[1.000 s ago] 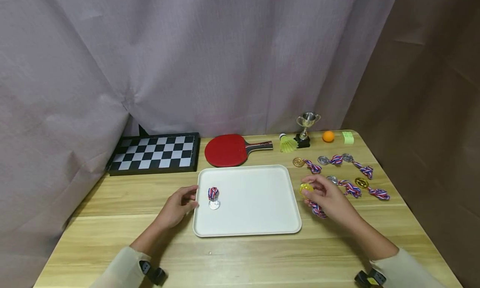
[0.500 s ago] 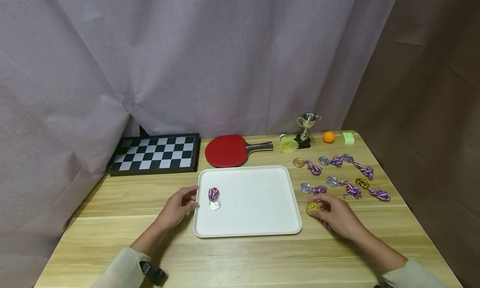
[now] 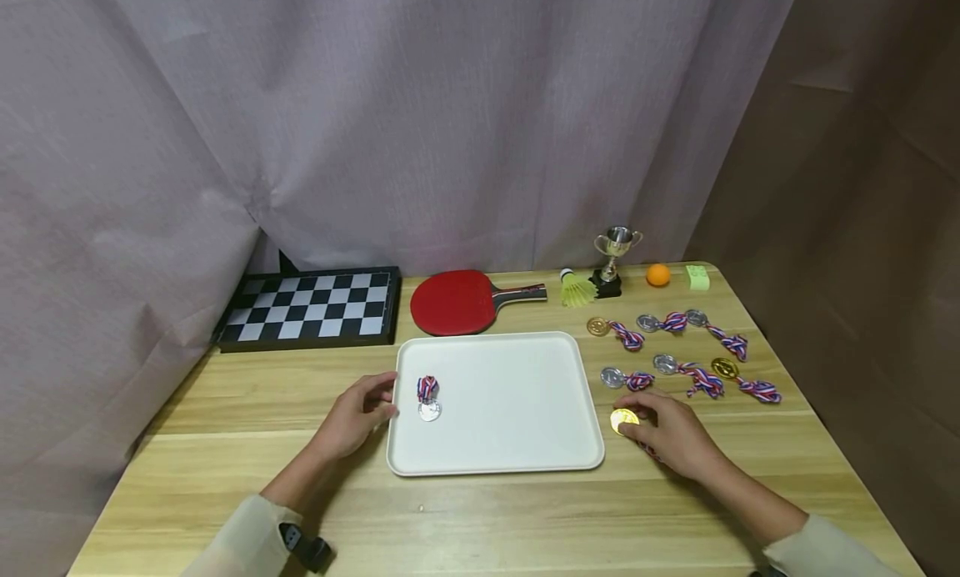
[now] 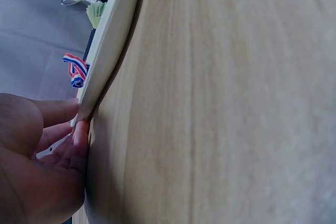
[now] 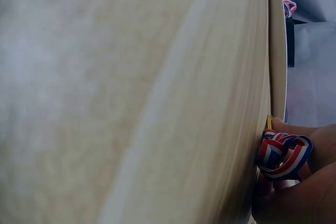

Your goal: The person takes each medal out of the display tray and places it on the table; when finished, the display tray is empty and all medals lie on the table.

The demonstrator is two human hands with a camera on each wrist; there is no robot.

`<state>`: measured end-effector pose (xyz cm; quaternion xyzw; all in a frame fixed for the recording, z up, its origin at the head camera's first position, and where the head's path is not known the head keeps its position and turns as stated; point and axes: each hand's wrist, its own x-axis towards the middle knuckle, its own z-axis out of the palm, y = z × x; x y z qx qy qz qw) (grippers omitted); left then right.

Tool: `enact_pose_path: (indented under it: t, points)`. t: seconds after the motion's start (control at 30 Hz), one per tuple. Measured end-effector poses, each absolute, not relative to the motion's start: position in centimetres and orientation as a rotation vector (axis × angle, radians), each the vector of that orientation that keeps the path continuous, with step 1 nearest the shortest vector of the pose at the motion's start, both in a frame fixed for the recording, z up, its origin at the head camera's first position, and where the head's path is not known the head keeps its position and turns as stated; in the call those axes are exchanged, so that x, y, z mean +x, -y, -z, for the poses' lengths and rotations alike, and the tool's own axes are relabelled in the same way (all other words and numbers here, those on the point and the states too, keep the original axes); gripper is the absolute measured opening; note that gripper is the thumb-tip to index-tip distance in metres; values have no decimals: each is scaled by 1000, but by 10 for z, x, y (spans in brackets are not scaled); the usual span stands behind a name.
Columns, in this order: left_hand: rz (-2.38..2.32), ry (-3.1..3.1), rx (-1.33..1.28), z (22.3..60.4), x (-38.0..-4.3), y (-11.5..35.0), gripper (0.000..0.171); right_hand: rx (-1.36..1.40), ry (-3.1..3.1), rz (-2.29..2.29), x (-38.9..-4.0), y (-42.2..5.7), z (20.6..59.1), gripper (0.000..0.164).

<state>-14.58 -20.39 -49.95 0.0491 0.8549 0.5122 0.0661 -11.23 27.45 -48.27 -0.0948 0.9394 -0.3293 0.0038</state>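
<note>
My right hand (image 3: 670, 434) pinches a gold medal (image 3: 624, 421) near the tray's lower right side. Its face shines in the head view. In the right wrist view, its red, white and blue ribbon (image 5: 286, 156) is bunched beside the fingers. My left hand (image 3: 358, 418) rests its loosely bent fingers and thumb against the left rim of the white tray (image 3: 517, 469). The left wrist view shows fingertips right at the tray's edge. A silver medal (image 3: 430, 411) lies in the tray's left part, its folded ribbon (image 3: 427, 388) pointing away from me.
Right of the tray lie several ribboned medals, among them a silver one (image 3: 612, 378) and a gold one (image 3: 724, 368). Along the back are a checkered board (image 3: 315, 306), a red paddle (image 3: 452, 302), a shuttlecock (image 3: 577, 288), a trophy (image 3: 617, 242), an orange ball (image 3: 657, 275) and a green block (image 3: 697, 278).
My right hand has come nearer to me with the gold medal, exposing a silver medal behind it. The medal's face has tilted and now shines. My left hand has stayed at the tray.
</note>
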Motion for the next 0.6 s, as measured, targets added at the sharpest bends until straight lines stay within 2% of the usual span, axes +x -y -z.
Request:
enact_pose_path:
  t: [0.6]
  points:
    - [-1536, -2584, 158, 497, -145, 203, 55, -298, -2900, 1029, -113, -280, 473, 35]
